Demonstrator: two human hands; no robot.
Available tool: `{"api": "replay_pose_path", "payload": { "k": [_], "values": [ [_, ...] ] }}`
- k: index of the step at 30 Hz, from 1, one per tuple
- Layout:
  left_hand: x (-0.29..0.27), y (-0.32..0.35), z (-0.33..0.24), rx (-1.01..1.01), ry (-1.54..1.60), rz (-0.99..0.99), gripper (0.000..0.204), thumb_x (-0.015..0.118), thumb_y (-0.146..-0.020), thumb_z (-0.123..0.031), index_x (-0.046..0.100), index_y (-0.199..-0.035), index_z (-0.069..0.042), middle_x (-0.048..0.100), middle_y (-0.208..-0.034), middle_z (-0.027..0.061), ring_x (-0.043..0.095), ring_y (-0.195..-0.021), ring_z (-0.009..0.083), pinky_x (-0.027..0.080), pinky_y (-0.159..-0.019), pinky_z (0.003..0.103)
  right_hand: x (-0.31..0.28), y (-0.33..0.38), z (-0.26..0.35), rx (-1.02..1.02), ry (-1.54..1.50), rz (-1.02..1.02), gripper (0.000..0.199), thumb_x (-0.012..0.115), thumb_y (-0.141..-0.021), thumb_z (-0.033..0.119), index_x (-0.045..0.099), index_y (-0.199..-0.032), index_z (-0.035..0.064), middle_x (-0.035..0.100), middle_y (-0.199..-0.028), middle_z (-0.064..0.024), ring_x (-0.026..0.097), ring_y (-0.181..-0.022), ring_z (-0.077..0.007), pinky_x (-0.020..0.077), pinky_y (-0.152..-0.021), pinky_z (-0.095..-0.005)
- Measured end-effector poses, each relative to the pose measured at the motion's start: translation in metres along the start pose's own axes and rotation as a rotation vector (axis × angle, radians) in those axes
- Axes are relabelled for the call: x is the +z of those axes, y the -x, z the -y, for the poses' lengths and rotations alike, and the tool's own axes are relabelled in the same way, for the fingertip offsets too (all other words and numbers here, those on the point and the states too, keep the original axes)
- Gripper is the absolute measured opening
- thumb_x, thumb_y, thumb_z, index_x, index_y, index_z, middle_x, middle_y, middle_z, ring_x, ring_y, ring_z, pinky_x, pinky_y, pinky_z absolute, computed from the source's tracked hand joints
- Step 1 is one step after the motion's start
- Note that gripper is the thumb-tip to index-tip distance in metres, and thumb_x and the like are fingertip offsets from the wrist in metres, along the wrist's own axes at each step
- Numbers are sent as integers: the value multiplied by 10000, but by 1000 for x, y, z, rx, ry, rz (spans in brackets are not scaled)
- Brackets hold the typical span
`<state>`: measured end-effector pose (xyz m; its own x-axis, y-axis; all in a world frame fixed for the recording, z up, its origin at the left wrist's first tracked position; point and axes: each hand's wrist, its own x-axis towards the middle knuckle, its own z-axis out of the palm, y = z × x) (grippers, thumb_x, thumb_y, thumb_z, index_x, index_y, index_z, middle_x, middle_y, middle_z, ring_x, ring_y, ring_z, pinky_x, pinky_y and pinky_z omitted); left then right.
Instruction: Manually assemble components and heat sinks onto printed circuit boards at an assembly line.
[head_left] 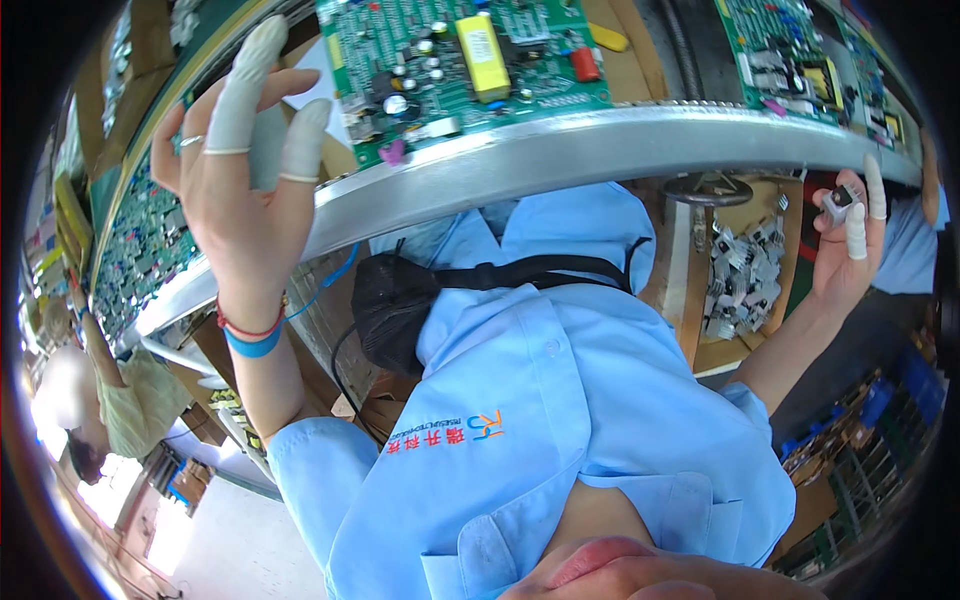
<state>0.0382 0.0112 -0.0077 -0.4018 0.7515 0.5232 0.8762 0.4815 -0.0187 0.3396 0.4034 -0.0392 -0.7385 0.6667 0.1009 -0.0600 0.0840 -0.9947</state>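
My left hand (240, 190) is raised at the left with its fingers apart and nothing in them. Pale finger cots cover some of its fingertips, and a blue band circles the wrist. Beside it, a green circuit board (420, 70) rests along a metal rail (560, 145); a yellow block-shaped component (483, 58) and a red one (586, 65) stand on the board. Off to the right, below the rail, my right hand (845, 250) also wears finger cots. Its fingers grip a small silvery block-shaped part (841, 201) with a dark opening.
A cardboard box (690, 290) under the rail holds several small silvery parts (745, 275). More boards sit at the upper right (785, 65) and far left (145, 245). A round dark metal disc (708, 190) is under the rail. Another person (140, 405) is at the left.
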Motion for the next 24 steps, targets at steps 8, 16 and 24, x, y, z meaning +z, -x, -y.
{"api": "replay_pose_path", "payload": {
  "k": [8,16,24],
  "values": [
    [-25,11,38,-100,-78,-109,426,731,-862,-141,634,-1275,-108,740,-1038,-41,622,-1056,149,295,-1077,388,123,-57,28,120,-293,484,390,593,-980,255,565,-1270,-5,472,-1410,-257,609,-828,-136,488,-627,-188],
    [-31,42,70,-252,-30,-139,380,721,-880,-160,650,-1251,-114,742,-1051,-32,624,-1067,146,291,-1097,387,203,-67,54,47,-40,788,497,682,-904,225,526,-1307,-21,559,-1324,-239,625,-783,-99,495,-618,-197],
    [-15,49,55,-289,56,-131,339,738,-840,-126,676,-1173,-103,746,-1023,-31,635,-1066,166,307,-1082,394,238,-80,55,-203,386,904,436,821,-790,201,672,-1156,17,625,-1147,-99,491,-643,-51,365,-570,-167]
  ]
}}
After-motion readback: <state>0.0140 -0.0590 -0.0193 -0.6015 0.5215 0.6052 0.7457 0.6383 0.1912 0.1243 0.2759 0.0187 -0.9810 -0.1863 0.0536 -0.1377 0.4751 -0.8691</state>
